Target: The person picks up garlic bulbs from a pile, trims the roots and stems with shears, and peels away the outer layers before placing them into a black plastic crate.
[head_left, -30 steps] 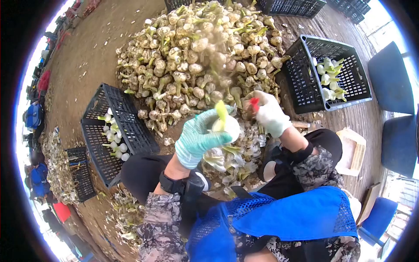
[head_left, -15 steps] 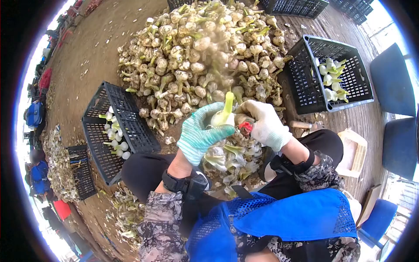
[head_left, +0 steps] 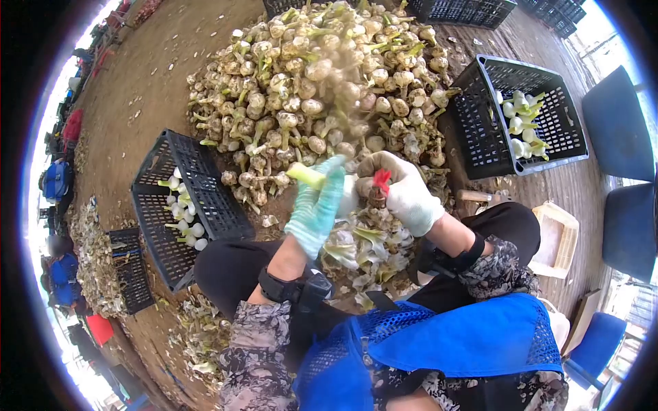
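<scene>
My left hand [head_left: 317, 205], in a green-and-white glove, is closed around a garlic bulb. Its cut, pale green stem [head_left: 306, 176] points left past the fingers, and the white bulb [head_left: 348, 194] shows between both hands. In a whitish glove, my right hand [head_left: 408, 195] grips a small dark tool with a red end [head_left: 381, 181], close beside the bulb. The tool's working end is hidden. Beyond the hands rises a large heap of unpeeled garlic [head_left: 308, 89]. Below them lies a pile of peeled skins [head_left: 363, 253].
A black crate [head_left: 185, 212] on the left holds several peeled garlic bulbs, as does another crate [head_left: 521, 116] on the right. A wooden-handled tool [head_left: 480, 196] lies near my right knee, with a cream plastic box [head_left: 554, 240] beyond it. Blue chairs [head_left: 620, 123] stand far right.
The garlic has tipped from stem upright to stem pointing left as my left hand turned. My right hand has rotated, bringing the tool's red end upward.
</scene>
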`<state>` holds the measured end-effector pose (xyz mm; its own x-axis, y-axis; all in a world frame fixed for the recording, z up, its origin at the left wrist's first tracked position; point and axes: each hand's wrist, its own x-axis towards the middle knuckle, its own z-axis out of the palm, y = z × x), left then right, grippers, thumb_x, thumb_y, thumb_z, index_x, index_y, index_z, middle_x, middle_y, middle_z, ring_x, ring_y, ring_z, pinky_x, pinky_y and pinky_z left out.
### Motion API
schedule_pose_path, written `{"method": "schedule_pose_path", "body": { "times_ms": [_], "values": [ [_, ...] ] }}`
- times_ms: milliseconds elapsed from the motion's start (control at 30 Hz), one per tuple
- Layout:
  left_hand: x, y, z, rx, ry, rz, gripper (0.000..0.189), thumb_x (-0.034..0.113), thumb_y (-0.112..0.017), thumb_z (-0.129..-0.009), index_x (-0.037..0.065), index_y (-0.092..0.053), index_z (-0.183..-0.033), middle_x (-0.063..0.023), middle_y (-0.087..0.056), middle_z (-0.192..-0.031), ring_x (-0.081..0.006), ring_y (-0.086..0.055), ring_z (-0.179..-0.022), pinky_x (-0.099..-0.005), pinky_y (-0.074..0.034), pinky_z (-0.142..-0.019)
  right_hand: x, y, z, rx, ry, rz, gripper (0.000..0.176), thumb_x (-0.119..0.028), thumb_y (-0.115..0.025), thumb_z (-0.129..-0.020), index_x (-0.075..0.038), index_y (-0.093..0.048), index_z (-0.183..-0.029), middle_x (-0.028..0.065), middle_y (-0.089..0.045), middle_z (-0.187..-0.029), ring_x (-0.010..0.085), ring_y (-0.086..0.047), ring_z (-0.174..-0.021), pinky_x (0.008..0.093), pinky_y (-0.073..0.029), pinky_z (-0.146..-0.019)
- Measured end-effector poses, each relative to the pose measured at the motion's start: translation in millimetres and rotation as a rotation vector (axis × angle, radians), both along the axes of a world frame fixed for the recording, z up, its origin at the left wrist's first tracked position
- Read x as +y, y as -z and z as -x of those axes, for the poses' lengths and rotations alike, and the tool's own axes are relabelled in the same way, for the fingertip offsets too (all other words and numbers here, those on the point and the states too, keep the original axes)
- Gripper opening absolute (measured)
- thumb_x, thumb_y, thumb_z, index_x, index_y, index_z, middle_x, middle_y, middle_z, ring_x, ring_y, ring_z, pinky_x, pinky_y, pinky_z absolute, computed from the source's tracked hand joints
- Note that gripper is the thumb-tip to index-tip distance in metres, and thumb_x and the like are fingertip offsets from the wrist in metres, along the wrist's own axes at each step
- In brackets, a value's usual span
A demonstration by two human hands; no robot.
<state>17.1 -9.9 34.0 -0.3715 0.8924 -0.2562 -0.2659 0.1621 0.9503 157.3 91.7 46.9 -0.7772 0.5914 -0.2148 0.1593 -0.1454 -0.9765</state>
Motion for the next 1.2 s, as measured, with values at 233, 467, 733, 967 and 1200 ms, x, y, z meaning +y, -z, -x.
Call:
{"method": "schedule_pose_path", "body": {
  "times_ms": [233, 467, 733, 967, 1200],
  "values": [
    [-9.0, 4.7, 20.0, -0.452, -0.090, -0.070, 0.035, 0.008, -0.057, -0.083, 0.001, -0.052, -0.117, -0.0116, -0.058, -0.110, -0.0207, -0.058, -0.096, -0.0349, -0.053, -0.080, 11.4, 26.3, 1.4, 0.181, 0.277, -0.276, 0.013, -0.001, -0.054, -0.082, 0.002, -0.055, -0.095, 0.0063, -0.059, -0.078, 0.0122, -0.056, -0.067, 0.0234, -0.045, -0.059],
    [-15.4, 2.7, 24.0, -0.515, -0.099, -0.217, 0.033, -0.006, -0.053, -0.076, -0.002, -0.055, -0.108, -0.0139, -0.057, -0.111, -0.0217, -0.058, -0.098, -0.0312, -0.048, -0.087, 28.5, 55.9, -8.5, -0.137, -0.064, -0.134, 0.026, -0.011, -0.055, -0.082, -0.003, -0.055, -0.107, 0.0108, -0.060, -0.096, 0.0195, -0.059, -0.086, 0.0292, -0.047, -0.078],
    [-25.5, 7.3, 33.2, -0.735, -0.148, -0.361, 0.028, -0.008, -0.045, -0.067, 0.000, -0.058, -0.090, -0.0143, -0.056, -0.112, -0.0288, -0.053, -0.105, -0.0409, -0.048, -0.090, 36.0, 17.1, 9.2, 0.176, 0.415, 0.266, 0.011, -0.004, -0.049, -0.081, -0.002, -0.058, -0.088, 0.0087, -0.063, -0.086, 0.0178, -0.058, -0.075, 0.0295, -0.046, -0.068],
    [-34.7, 4.3, 40.3, -0.742, -0.263, -0.108, 0.027, 0.005, -0.054, -0.081, -0.003, -0.054, -0.107, -0.0174, -0.058, -0.107, -0.0292, -0.057, -0.101, -0.0467, -0.052, -0.083, 6.3, 4.8, 19.7, -0.208, -0.232, -0.632, 0.067, -0.018, -0.067, -0.072, -0.002, -0.037, -0.130, 0.0198, -0.055, -0.113, 0.0259, -0.056, -0.103, 0.0320, -0.041, -0.091],
    [-62.0, -5.1, 65.5, 0.045, -0.648, -0.107, 0.025, 0.016, -0.066, -0.079, 0.003, -0.060, -0.099, -0.0094, -0.060, -0.099, -0.0229, -0.060, -0.090, -0.0362, -0.054, -0.075, 11.9, 26.2, 60.1, -0.415, -0.565, -0.506, 0.048, -0.009, -0.058, -0.079, -0.009, -0.046, -0.126, 0.0155, -0.057, -0.113, 0.0269, -0.056, -0.102, 0.0348, -0.045, -0.088]
  ]
}}
